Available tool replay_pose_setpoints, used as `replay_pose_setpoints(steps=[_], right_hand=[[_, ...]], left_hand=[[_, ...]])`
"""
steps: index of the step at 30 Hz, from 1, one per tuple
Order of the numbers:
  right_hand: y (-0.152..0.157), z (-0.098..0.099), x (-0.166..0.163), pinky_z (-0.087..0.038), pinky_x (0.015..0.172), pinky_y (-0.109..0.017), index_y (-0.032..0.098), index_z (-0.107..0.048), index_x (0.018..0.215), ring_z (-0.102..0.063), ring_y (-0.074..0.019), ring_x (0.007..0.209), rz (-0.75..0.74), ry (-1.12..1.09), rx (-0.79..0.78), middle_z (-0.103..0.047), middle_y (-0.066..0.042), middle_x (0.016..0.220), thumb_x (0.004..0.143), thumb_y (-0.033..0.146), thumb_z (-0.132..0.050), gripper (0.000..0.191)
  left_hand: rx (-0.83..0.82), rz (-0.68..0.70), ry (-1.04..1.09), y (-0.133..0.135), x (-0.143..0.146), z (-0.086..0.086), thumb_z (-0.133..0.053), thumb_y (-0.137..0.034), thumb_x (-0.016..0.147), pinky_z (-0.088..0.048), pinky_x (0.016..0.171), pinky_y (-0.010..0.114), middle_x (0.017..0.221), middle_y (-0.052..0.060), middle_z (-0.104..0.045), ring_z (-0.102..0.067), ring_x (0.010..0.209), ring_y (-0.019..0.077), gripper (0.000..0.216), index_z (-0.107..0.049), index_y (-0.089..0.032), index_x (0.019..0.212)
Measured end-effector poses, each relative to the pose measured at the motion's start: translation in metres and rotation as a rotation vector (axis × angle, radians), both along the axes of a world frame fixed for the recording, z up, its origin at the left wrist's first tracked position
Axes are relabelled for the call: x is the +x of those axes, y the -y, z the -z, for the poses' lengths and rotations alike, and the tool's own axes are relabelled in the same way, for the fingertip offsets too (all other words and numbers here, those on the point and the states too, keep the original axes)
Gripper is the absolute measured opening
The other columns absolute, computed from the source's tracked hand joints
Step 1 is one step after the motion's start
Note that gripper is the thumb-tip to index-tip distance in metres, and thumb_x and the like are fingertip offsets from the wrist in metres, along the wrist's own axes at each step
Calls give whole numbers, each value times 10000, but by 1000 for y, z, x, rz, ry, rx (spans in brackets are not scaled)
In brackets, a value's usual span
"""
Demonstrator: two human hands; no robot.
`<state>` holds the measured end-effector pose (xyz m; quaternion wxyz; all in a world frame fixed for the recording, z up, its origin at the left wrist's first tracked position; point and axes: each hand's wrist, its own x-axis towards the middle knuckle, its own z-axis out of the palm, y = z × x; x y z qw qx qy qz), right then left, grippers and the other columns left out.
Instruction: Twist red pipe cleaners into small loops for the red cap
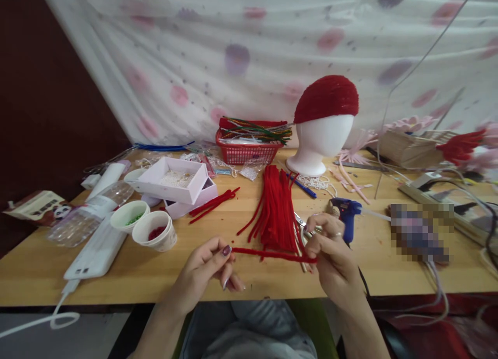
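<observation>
A single red pipe cleaner is stretched level between my two hands above the table's front edge. My left hand pinches its left end with thumb and fingers closed. My right hand grips its right end, fingers curled, a ring on one finger. Just behind lies a pile of red pipe cleaners on the wooden table. A few more red ones lie to the left of the pile.
A white foam head with a red cap and a red basket stand at the back. A blue glue gun lies beside my right hand. Paper cups, a pink box and a phone sit left; cables lie right.
</observation>
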<state>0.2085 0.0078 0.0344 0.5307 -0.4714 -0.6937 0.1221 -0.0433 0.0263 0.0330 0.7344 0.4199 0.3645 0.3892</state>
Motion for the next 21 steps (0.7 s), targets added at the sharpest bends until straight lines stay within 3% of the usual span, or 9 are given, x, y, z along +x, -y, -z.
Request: replay_pose_setpoints(steps=[2,4,6,8,12,16,19,21], right_hand=[[-1,0,-1,-404,679,-380,213,-541,572,-496,-226,824,-215,-309,-206,-521,-50,921,791,198,-615,232],[-1,1,-1,-457,668,-378,222,-539,565,-527,-239,854,-373,-668,-337,-515,-46,906,730,294,-721,256],[2,0,-1,-508,759,-425,247,-541,547,-548,-269,955,-410,-961,-355,-496,-34,854,660,286,-796,282],[5,-3,-1,-512,829,-470,264,-532,547,-551,-277,969,-359,-1081,-323,-480,-28,821,656,266,-805,294],[8,-7,-7,-469,759,-415,244,-480,608,-528,-255,850,-236,-989,-297,-497,-31,861,691,267,-786,318],[0,-5,-16,-346,662,-328,225,-415,608,-455,-212,801,-33,-558,-176,-525,-24,910,798,171,-617,283],[-6,-4,-25,-319,761,-365,223,-432,615,-484,-231,864,33,-262,-147,-577,-25,880,791,96,-531,239],[-8,-4,-30,-303,807,-386,224,-455,634,-492,-239,880,40,-160,-159,-598,-25,859,793,78,-505,222]], left_hand=[[48,45,-54,0,-1,6,-694,-591,794,-506,553,249,455,-80,-519,-681,521,169,441,-519,-192,724],[90,60,-101,1,-3,11,-664,-586,822,-518,593,262,476,-70,-535,-701,568,182,427,-531,-189,737],[93,21,-112,3,-5,14,-665,-584,822,-517,602,261,479,-69,-535,-706,583,184,422,-545,-186,746],[66,-47,-100,5,-3,15,-692,-581,800,-511,583,253,465,-69,-537,-688,554,174,424,-559,-183,742],[26,-137,-66,6,15,18,-719,-565,782,-525,598,265,547,-4,-658,-661,553,161,415,-617,-162,786],[27,47,-52,5,39,10,-531,-664,863,-548,739,347,933,127,-762,-709,831,240,554,-697,-150,986],[273,171,-249,6,51,-2,-572,-572,886,-444,976,397,1172,114,-714,-618,1117,282,439,-728,-209,1076],[455,135,-419,7,56,-9,-655,-470,865,-290,1107,439,1147,87,-721,-516,1247,305,294,-751,-253,1039]])
